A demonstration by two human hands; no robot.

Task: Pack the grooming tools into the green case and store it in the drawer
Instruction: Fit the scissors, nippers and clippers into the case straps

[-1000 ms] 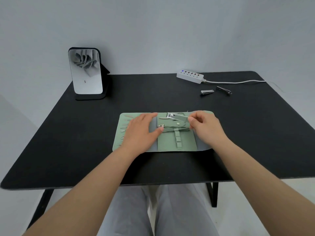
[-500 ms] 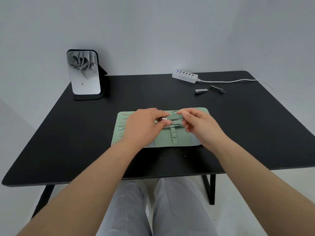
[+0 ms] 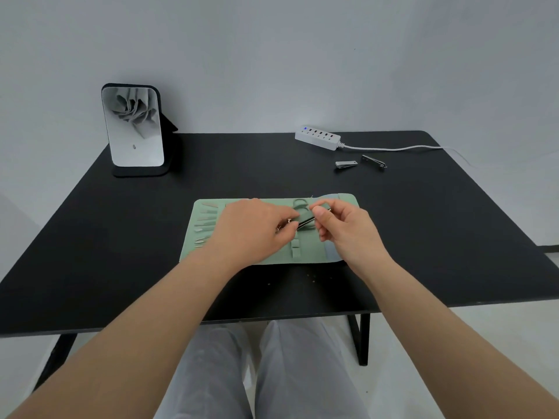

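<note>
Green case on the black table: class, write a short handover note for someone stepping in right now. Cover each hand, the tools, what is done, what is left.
Left hand pinches one end of the nail clipper; right hand pinches the other end, over the strap.
Green case lies open on the table; small tools sit in its left slots.
Left: seat this clipper, pack the two clippers by the power strip, close the case, store it. No drawer visible.

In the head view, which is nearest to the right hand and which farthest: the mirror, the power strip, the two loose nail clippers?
From the right hand:
1. Two loose nail clippers, behind it to the right; too close together to rank.
2. Power strip, just beyond them at the back edge.
3. Mirror, far back-left corner.
</note>
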